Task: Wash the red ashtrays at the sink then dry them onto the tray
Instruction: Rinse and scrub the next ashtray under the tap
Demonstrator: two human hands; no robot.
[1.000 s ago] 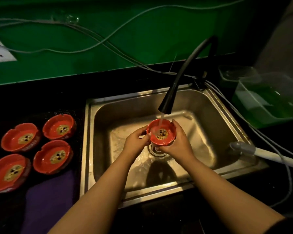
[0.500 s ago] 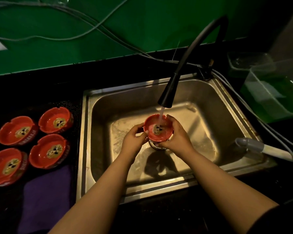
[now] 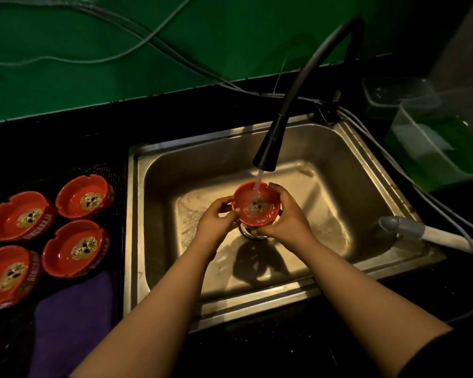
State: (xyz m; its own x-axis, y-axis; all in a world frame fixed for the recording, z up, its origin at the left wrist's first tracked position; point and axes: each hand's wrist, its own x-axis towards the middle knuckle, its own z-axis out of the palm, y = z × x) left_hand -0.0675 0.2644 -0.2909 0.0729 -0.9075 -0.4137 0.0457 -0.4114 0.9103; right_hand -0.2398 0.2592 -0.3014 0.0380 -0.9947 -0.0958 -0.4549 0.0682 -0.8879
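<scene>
I'm looking at a kitchen: steel sink (image 3: 298,148) set in a black desk (image 3: 66,137), black faucet (image 3: 284,115), green wall (image 3: 202,36).

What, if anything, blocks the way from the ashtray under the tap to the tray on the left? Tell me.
Nothing visible does. Both hands, left and right, hold the ashtray in the sink; only the sink's left rim lies between it and the dark tray, to be lifted over. Four ashtrays already sit there, with a purple cloth nearer.
</scene>
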